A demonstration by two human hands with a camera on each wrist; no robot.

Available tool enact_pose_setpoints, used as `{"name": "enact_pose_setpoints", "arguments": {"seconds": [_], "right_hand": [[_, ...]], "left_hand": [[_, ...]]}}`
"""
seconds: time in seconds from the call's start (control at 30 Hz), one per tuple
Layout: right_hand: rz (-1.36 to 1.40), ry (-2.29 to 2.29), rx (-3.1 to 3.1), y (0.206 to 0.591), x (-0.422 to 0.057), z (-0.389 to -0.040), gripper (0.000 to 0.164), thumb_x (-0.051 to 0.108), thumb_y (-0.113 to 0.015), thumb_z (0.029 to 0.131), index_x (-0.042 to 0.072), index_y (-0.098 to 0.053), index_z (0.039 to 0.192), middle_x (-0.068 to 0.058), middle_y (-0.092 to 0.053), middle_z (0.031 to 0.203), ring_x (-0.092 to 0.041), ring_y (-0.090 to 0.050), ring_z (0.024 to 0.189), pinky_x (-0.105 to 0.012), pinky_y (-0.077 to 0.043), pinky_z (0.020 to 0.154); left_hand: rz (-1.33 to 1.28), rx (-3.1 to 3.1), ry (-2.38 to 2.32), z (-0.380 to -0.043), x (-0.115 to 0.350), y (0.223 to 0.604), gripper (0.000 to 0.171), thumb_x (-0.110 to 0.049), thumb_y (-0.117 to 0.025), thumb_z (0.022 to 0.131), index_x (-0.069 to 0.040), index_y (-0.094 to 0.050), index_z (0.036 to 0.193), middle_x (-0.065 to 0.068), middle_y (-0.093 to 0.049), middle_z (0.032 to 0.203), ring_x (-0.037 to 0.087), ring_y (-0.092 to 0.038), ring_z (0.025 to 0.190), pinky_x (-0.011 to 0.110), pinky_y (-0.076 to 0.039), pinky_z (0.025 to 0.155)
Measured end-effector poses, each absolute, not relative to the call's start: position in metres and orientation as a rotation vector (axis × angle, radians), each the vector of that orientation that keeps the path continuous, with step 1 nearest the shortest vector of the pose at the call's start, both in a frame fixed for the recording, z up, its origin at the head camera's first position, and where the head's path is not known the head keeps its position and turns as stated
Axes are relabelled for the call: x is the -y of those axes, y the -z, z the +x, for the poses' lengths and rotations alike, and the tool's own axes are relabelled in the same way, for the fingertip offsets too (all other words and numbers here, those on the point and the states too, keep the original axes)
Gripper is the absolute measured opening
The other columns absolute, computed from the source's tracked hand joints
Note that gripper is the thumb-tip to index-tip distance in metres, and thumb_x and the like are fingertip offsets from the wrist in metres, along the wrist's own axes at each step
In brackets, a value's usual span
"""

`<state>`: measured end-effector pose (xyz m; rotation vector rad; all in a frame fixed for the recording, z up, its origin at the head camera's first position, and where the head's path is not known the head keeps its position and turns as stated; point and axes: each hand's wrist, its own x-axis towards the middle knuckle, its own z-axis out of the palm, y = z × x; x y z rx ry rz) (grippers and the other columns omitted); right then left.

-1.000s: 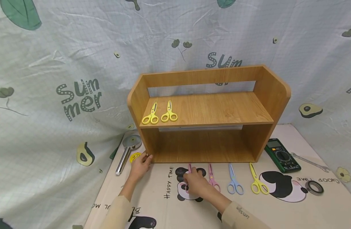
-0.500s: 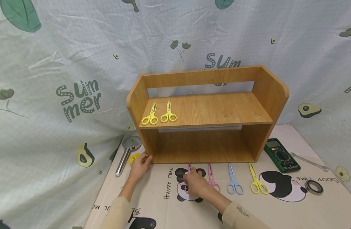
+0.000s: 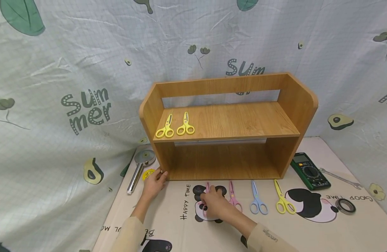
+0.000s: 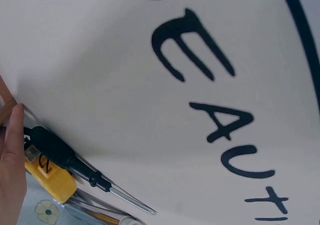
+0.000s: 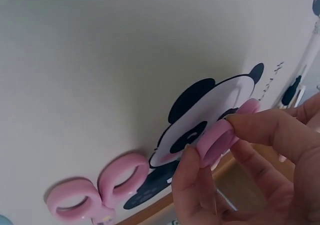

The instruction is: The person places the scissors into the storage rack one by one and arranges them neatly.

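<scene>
My right hand (image 3: 213,203) pinches a handle loop of the pink scissors (image 5: 215,144) between thumb and fingers, at the table in front of a wooden shelf (image 3: 231,120). The blades point toward the shelf; the hand covers their middle. To its right lie a second pair of pink scissors (image 3: 232,192), blue scissors (image 3: 255,191) and yellow scissors (image 3: 279,190). My left hand (image 3: 153,185) touches the shelf's lower left front corner, thumb toward the front. Two pairs of yellow scissors, one leftmost (image 3: 168,123) and one beside it (image 3: 186,122), lie on the upper board.
Left of the shelf are a silver-handled, round-headed tool (image 3: 137,176) and a yellow disc (image 3: 147,173). A dark-handled screwdriver (image 4: 55,149) shows in the left wrist view. On the right lie a green multimeter (image 3: 311,171), a wrench (image 3: 341,177) and black tape (image 3: 346,206).
My right hand has shifted slightly, and more of the held pink handle shows beside it. The left hand stays at the shelf corner. The head view has moved a little.
</scene>
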<state>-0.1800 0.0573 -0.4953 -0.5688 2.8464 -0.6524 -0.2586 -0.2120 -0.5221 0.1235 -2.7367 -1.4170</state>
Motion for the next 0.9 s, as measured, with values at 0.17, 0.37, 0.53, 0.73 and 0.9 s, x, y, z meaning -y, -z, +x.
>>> {"name": "enact_pose_setpoints", "arguments": {"seconds": [0.17,0.37,0.53,0.73,0.9], "right_hand": [[-0.596,0.647,-2.847,0.49,-0.059,-0.175,0.027,0.0,-0.083,0.072,0.013,-0.06,0.074,-0.013,-0.049,0.094,-0.035,-0.051,0.089,-0.03,-0.044,0.054],[-0.613,0.646,-2.836,0.481,-0.062,-0.168,0.026,-0.002,-0.081,0.072,0.014,-0.061,0.073,-0.016,-0.054,0.1,-0.039,-0.054,0.091,-0.037,-0.047,0.059],[-0.619,0.666,-2.832,0.468,-0.065,-0.163,0.028,-0.006,-0.08,0.068,0.015,-0.062,0.075,-0.012,-0.051,0.097,-0.035,-0.05,0.088,-0.031,-0.041,0.055],[-0.648,0.642,-2.8,0.443,-0.071,-0.156,0.031,-0.001,-0.083,0.068,0.019,-0.062,0.078,-0.007,-0.049,0.094,-0.029,-0.048,0.086,-0.032,-0.04,0.058],[-0.678,0.678,-2.77,0.415,-0.076,-0.152,0.031,0.001,-0.085,0.07,0.021,-0.067,0.085,-0.011,-0.056,0.1,-0.029,-0.049,0.089,-0.032,-0.046,0.061]], "left_hand": [[0.128,2.736,1.414,-0.258,0.212,0.521,0.053,-0.024,-0.061,0.106,-0.001,-0.048,0.153,0.03,-0.068,0.13,0.034,-0.074,0.105,0.036,-0.066,0.078],[0.132,2.741,1.418,-0.257,0.212,0.52,0.054,-0.024,-0.06,0.107,-0.001,-0.047,0.154,0.03,-0.069,0.129,0.034,-0.073,0.105,0.036,-0.066,0.078],[0.116,2.737,1.414,-0.257,0.211,0.52,0.053,-0.023,-0.06,0.107,-0.001,-0.047,0.154,0.03,-0.068,0.131,0.035,-0.073,0.106,0.036,-0.066,0.078],[0.112,2.725,1.459,-0.256,0.212,0.521,0.055,-0.023,-0.06,0.107,0.0,-0.045,0.155,0.031,-0.064,0.137,0.038,-0.073,0.11,0.037,-0.066,0.079],[0.11,2.719,1.473,-0.257,0.213,0.521,0.055,-0.024,-0.059,0.108,-0.001,-0.045,0.156,0.03,-0.062,0.139,0.039,-0.071,0.114,0.037,-0.066,0.079]]}}
